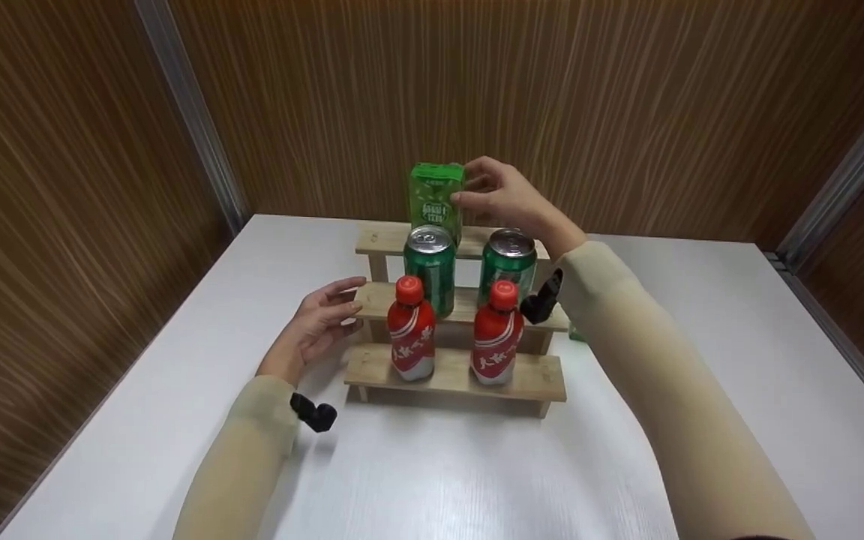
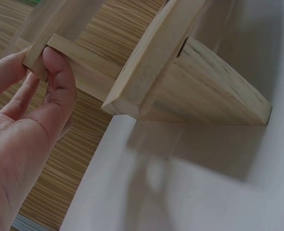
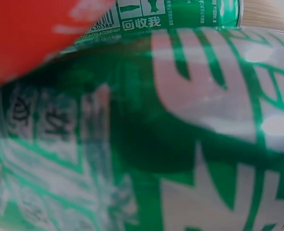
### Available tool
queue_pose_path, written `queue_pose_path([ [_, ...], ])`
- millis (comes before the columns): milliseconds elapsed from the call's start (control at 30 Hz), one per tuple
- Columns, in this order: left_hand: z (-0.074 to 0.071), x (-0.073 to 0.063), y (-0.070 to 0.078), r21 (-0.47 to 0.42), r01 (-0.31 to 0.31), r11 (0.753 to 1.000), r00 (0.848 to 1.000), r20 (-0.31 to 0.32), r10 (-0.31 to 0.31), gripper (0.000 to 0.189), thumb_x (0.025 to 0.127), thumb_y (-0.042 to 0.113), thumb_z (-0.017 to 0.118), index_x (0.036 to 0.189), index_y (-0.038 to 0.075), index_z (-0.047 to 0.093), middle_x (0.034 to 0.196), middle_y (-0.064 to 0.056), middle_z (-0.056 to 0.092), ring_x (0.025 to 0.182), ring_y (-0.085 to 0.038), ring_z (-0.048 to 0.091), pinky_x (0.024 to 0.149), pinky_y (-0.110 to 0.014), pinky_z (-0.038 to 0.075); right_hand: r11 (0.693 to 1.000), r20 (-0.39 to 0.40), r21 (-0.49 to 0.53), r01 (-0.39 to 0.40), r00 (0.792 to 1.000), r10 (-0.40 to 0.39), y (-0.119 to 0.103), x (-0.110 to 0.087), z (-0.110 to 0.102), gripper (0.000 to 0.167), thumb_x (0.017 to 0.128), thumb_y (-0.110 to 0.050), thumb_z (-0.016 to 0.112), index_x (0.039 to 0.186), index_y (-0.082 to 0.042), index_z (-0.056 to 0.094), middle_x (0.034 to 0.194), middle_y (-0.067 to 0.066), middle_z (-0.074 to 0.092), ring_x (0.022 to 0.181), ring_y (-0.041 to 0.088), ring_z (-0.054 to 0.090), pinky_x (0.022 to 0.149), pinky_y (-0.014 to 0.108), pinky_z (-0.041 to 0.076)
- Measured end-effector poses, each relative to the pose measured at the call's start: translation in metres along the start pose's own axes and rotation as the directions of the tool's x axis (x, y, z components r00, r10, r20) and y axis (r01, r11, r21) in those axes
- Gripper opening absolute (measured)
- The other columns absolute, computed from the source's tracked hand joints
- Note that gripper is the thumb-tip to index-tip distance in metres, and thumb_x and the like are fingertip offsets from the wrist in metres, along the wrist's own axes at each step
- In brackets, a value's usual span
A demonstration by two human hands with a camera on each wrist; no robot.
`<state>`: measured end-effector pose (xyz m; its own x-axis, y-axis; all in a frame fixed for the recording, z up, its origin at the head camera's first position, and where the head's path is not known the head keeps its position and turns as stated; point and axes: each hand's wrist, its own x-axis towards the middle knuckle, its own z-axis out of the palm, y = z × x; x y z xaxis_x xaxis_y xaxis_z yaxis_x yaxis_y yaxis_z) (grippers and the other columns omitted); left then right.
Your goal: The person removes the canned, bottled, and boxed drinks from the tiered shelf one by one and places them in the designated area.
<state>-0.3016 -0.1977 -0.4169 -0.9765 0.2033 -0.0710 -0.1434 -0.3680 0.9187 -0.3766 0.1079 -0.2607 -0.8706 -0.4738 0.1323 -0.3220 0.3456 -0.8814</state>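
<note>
A three-tier wooden rack (image 1: pixel 451 381) stands on the white table. My left hand (image 1: pixel 325 319) pinches the left end of its middle shelf; the left wrist view shows thumb and fingers around the plank end (image 2: pixel 36 62). On the top shelf, toward the left, stands an upright green drink carton (image 1: pixel 436 199). My right hand (image 1: pixel 503 193) holds its right side between thumb and fingers. Two green soda cans (image 1: pixel 432 274) are on the middle shelf, and two red bottles (image 1: pixel 412 337) occupy the lowest one. A green can (image 3: pixel 132 120) fills the right wrist view.
A brown wood-grain panel (image 1: pixel 372 112) rises behind the table (image 1: pixel 432 480), with more panels at both sides. Part of a small green object (image 1: pixel 576 333) shows at the rack's right, mostly hidden by the right sleeve. My right forearm passes beside the right can.
</note>
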Motion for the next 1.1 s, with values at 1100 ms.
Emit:
queue_pose_path([
  [1100,0.001,0.011,-0.001,0.014,0.011,1.000,1.000,-0.011,-0.010,0.053,0.082,-0.002,0.066,0.131,0.002,0.047,0.116,-0.014,0.054,0.088,-0.020,0.059,0.068,-0.030,0.049,0.969,-0.213,0.195,0.151,0.971,-0.109,0.015,-0.018,-0.024,0.034,0.089,-0.020,0.064,0.119,-0.013,0.052,0.116,0.012,0.054,0.104,0.026,0.054,0.082,0.043,0.049],
])
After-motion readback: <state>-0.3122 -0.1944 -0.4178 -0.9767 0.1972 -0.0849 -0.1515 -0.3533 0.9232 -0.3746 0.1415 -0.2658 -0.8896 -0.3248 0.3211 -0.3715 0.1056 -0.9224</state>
